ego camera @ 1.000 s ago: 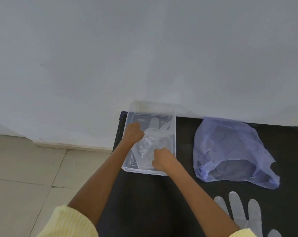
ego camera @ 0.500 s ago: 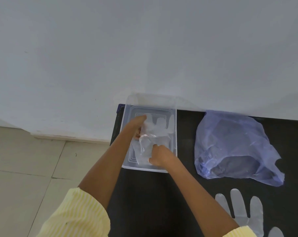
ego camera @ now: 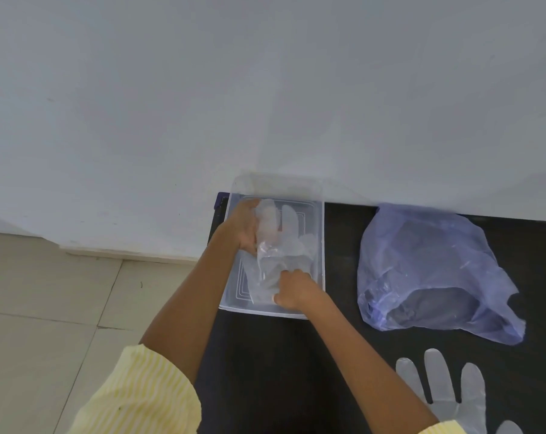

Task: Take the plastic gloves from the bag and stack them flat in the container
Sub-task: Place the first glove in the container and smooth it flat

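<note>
A clear plastic container (ego camera: 319,220) stands at the far left corner of the black table. Inside it lies a clear plastic glove (ego camera: 292,233), fingers pointing away from me. My left hand (ego camera: 243,227) is inside the container and holds the glove along its left side, near the fingers. My right hand (ego camera: 292,291) grips the glove's cuff end at the container's near side. A crumpled blue plastic bag (ego camera: 431,270) lies to the right of the container. Another clear glove (ego camera: 453,389) lies flat on the table at the lower right.
The black table (ego camera: 281,371) stands against a white wall (ego camera: 265,89). Its left edge drops to a tiled floor (ego camera: 46,308). Yellow striped sleeves (ego camera: 140,399) cover my upper forearms.
My left hand has moved farther into the container along the glove's left side. The glove has been spread out longer and flatter, and my right hand stays at its cuff.
</note>
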